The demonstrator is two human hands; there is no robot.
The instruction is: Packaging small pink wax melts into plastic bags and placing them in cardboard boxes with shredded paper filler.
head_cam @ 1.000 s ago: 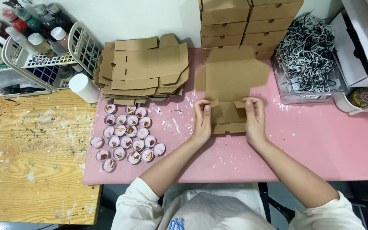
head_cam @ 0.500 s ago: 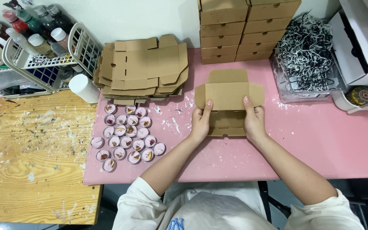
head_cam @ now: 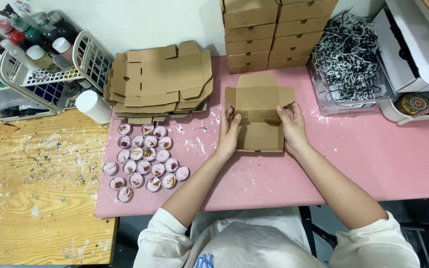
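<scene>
On the pink table (head_cam: 373, 159), left hand (head_cam: 230, 130) and right hand (head_cam: 291, 126) both grasp a half-folded cardboard box (head_cam: 259, 119).

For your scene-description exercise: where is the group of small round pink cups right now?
In the head view, the cups sit on the pink table left of the left hand, just below the flat cardboard stack.

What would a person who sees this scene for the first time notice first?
Two hands, left hand and right hand, hold a half-folded brown cardboard box in the middle of the pink table. Left of it lie a cluster of small round pink candles and a pile of flat box blanks; stacked finished boxes stand behind.
</scene>
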